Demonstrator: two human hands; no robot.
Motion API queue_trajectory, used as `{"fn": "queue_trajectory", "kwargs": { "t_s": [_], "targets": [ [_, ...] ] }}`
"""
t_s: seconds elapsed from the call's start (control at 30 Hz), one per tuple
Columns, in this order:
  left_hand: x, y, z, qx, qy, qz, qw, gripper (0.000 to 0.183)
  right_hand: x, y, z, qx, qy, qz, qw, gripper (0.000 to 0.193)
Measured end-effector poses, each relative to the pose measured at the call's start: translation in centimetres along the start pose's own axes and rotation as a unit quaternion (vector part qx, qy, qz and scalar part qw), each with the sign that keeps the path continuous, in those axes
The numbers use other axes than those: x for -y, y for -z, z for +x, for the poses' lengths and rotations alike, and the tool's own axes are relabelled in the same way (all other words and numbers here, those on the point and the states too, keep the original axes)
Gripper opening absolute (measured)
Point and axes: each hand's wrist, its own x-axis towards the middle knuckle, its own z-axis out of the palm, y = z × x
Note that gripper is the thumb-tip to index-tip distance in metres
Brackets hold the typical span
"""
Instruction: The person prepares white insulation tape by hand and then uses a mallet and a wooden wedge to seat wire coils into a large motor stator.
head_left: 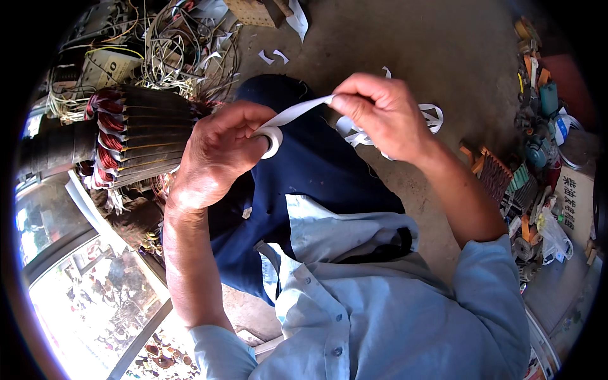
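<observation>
Brownish floor around 1 o'clock, rotor at 10, partly behind left hand. Gripping tape roll there, pinching strip lengthwise toward 2 with right hand.

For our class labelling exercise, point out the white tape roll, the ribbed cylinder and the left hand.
White tape roll point(276, 141), head view: right part.
Ribbed cylinder point(155, 132), head view: its side.
Left hand point(220, 151), head view: back of hand.

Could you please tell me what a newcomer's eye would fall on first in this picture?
Probably the white tape, stretched near the upper centre between a roll in the left hand and the pinching right hand. Next, perhaps, the large ribbed cylinder at the left, with red bundles around one end, and the tangled wires at upper left.
</observation>
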Motion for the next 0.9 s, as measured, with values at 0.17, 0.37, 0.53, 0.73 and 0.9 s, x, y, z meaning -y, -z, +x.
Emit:
{"fn": "queue_trajectory", "kwargs": {
  "t_s": [0.17, 0.37, 0.53, 0.73, 0.9],
  "targets": [
    [0.9, 0.4, 0.0, 0.001, 0.008, -0.082, 0.997, 0.033, -1.4, 2.8, 0.3, -0.058, 0.027, -0.052, 0.997, 0.015],
    [3.4, 0.8, 0.6, 0.082, 0.04, -0.257, 0.962, 0.042, -0.4, 6.6, 1.0, -0.173, 0.06, -0.017, 0.983, 0.014],
    [4.5, -2.1, 0.1, 0.154, 0.128, -0.39, 0.899, 0.045, 1.4, 4.9, 1.5, -0.109, 0.12, -0.105, 0.981, 0.012],
    [2.5, -4.9, -1.5, 0.238, 0.17, -0.085, 0.953, 0.032, 1.2, 5.0, 2.4, -0.117, 0.116, -0.084, 0.983, 0.009],
    [3.6, -2.5, -4.3, 0.189, 0.155, -0.13, 0.961, 0.032, -3.2, 11.8, 2.5, -0.16, 0.034, -0.134, 0.977, 0.01]
  ]
}}
